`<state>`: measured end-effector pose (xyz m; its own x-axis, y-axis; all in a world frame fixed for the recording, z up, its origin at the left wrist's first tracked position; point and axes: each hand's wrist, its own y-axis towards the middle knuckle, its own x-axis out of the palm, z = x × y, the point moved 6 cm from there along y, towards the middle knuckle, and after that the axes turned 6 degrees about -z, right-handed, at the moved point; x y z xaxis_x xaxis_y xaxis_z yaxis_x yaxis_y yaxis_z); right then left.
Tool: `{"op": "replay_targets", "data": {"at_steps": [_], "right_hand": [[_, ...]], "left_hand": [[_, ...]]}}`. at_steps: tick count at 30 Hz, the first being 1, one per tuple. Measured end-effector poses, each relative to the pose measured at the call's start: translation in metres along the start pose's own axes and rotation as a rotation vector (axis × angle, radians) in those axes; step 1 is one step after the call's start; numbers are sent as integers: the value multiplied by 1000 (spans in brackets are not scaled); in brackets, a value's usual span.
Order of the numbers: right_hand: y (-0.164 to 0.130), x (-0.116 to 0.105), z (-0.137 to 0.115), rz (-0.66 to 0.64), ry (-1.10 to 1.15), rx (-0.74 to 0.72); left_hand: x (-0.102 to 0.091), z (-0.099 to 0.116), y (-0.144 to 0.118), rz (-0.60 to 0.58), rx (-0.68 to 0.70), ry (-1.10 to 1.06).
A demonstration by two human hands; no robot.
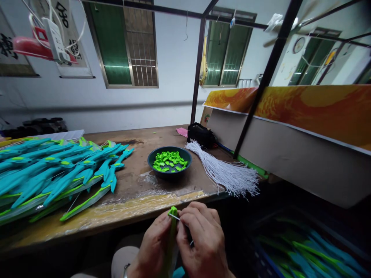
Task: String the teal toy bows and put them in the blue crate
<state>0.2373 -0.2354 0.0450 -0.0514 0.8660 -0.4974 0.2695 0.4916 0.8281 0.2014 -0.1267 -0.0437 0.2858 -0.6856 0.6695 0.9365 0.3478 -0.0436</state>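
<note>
A green strip (171, 241), long axis pointing away from the body, is gripped in the closed left hand (153, 243); white string (174, 217) across its tip is pinched by the right hand (203, 237), close beside; the table (199, 183) is seen beyond.

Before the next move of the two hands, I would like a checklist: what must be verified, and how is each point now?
1. Left hand holds the long green plastic piece: ok.
2. Thin white cord lies across the piece's top end: ok, the right hand has its fingers at it.
3. Cord firmly fastened: cannot tell, the fingers hide part of it.
4. Round dark bowl stands upright, with small bright green plastic pieces inside: ok.
5. Long loose bundle of thin white cords lies apart from both hands: ok.
6. Pile of turquoise-and-green plastic items is neatly separated: not ok, they overlap.
</note>
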Motion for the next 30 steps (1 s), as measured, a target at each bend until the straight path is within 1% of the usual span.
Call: {"op": "replay_targets", "data": {"at_steps": [2, 4, 7, 9, 12, 21, 28, 30], "right_hand": [[-1, 0, -2, -6, -18, -4], [-1, -1, -4, 15, -24, -8], [-2, -2, -6, 40, -21, -8], [-2, -2, -7, 30, -17, -8], [-2, 0, -7, 12, -20, -7], [-3, 7, -2, -41, -20, 16], [-1, 16, 0, -58, -40, 27], [-2, 21, 2, -66, -27, 39]], "left_hand": [[3, 1, 0, 5, -2, -11], [4, 1, -1, 3, -4, -32], [6, -1, -1, -13, -10, -71], [6, -2, 0, -30, -13, -88], [4, -4, 2, -44, -3, -99], [-8, -10, 4, -32, -1, -127], [-8, -10, 7, 8, 13, -82], [-9, -12, 8, 3, 14, -82]]}}
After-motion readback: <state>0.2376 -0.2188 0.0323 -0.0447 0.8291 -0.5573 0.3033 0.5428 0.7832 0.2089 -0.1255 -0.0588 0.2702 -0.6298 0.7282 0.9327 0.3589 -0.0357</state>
